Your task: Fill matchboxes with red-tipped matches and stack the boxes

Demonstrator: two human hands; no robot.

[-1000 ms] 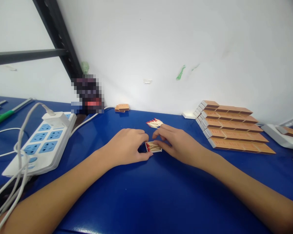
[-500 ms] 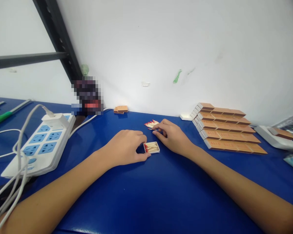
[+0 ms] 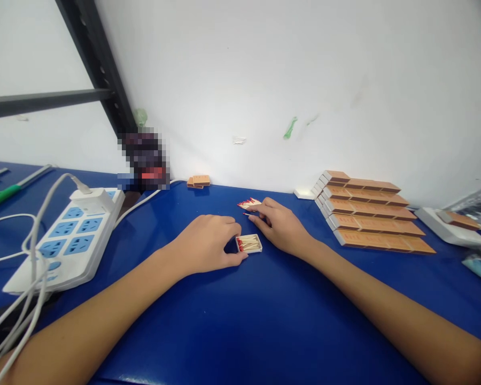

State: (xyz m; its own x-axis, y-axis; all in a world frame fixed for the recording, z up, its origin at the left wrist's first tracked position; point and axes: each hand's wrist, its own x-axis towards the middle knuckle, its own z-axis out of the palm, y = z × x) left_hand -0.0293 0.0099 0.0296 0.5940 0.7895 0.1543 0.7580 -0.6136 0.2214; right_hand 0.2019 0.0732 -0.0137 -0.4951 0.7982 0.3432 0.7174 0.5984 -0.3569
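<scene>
A small white matchbox tray point(image 3: 249, 244) filled with red-tipped matches lies on the blue table point(image 3: 240, 321). My left hand point(image 3: 212, 243) wraps its thumb and fingers around the tray's left end. Behind the tray is a loose pile of matches point(image 3: 248, 203), their red heads pointing left. My right hand point(image 3: 278, 224) is at the right edge of this pile, with thumb and fingers pinched on a single match point(image 3: 248, 214), whose dark red head sticks out to the left.
Stepped rows of orange matchboxes point(image 3: 377, 219) stand at the right, beside a white device point(image 3: 449, 227). Two matchboxes point(image 3: 199, 181) lie near the wall. A white power strip point(image 3: 70, 235) with cables is at the left. A white tray point(image 3: 304, 193) sits by the stack.
My right hand has shifted slightly left and down, and a match now shows clearly between its fingertips, apart from the pile. My left hand stays around the tray.
</scene>
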